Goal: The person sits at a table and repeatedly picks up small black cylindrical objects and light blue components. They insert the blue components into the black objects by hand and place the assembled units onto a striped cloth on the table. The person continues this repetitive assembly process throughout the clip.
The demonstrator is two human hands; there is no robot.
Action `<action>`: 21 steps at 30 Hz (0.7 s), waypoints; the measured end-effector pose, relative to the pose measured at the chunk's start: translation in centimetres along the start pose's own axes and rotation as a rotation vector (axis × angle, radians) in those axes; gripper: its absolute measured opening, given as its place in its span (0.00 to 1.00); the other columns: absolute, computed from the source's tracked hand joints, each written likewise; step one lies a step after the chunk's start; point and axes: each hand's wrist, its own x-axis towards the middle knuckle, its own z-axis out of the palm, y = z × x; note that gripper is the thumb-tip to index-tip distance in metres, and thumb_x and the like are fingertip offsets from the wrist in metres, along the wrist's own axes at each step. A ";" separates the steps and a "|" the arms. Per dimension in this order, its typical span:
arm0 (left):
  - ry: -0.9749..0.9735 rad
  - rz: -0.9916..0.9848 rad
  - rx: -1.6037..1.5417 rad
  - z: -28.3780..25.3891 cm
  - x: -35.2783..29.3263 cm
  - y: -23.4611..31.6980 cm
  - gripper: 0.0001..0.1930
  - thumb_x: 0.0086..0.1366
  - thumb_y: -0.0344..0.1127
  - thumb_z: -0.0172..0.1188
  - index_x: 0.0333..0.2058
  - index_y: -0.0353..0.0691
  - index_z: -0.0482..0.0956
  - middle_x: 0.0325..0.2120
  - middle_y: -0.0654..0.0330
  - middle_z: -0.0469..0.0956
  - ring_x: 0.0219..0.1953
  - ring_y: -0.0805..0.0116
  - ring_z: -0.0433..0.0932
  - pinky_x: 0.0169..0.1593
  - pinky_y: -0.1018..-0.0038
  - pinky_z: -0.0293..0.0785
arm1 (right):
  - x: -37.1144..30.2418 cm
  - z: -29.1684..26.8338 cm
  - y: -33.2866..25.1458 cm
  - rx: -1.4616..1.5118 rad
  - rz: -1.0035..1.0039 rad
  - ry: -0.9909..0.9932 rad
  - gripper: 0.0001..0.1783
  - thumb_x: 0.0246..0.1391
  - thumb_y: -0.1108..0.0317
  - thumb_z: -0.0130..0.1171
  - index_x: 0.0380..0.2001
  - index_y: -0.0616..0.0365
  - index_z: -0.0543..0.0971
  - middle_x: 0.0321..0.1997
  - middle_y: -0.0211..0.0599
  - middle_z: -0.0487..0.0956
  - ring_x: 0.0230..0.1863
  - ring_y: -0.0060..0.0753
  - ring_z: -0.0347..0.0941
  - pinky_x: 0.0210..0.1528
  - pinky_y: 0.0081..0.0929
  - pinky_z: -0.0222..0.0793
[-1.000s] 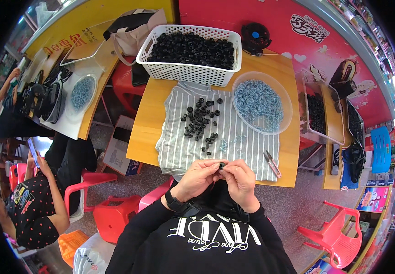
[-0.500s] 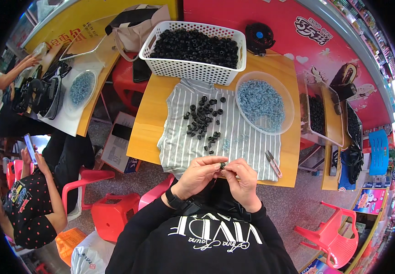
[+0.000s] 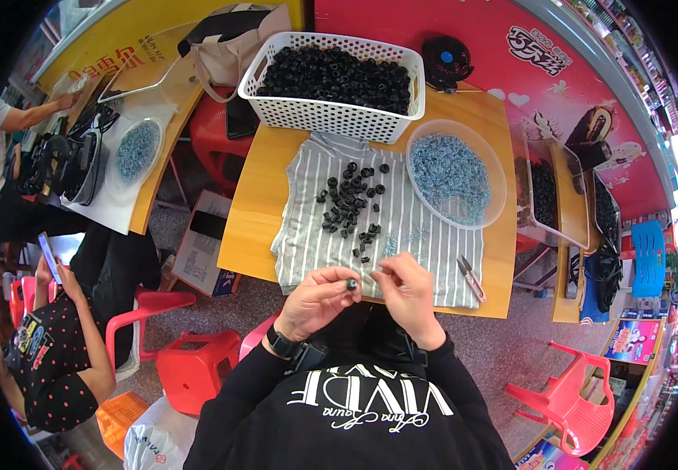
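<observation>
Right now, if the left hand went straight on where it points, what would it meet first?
Probably the right hand, just beyond the small black piece the left hand holds; depth is unclear.

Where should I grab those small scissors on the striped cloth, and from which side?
Probably by the pinkish handle end, coming from your side with the right hand: the small scissors lie near the striped cloth's right edge, that end toward you, dark tips pointing away.
</observation>
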 end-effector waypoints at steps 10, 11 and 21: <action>0.054 0.048 0.006 0.2 -0.1 0.7 0.12 0.68 0.31 0.59 0.46 0.30 0.76 0.38 0.55 0.77 0.40 0.67 0.74 0.43 0.76 0.71 | 1.3 2.2 -0.4 -0.422 -0.196 -0.102 0.05 0.42 0.77 0.60 0.24 0.60 0.73 0.30 0.44 0.69 0.35 0.50 0.72 0.33 0.40 0.69; 0.040 0.059 0.005 0.3 -0.2 0.6 0.12 0.68 0.31 0.59 0.46 0.30 0.76 0.38 0.55 0.76 0.40 0.67 0.74 0.43 0.76 0.71 | 1.2 1.8 -0.3 -0.379 -0.210 -0.107 0.06 0.41 0.78 0.59 0.25 0.60 0.73 0.30 0.44 0.69 0.35 0.49 0.71 0.33 0.40 0.69; -0.054 0.049 -0.068 1.5 1.9 -0.6 0.13 0.68 0.30 0.59 0.48 0.31 0.75 0.40 0.55 0.75 0.42 0.67 0.74 0.44 0.76 0.70 | 0.3 -0.2 0.5 -0.469 -0.271 -0.073 0.09 0.36 0.78 0.58 0.27 0.59 0.75 0.29 0.42 0.69 0.34 0.46 0.72 0.31 0.38 0.68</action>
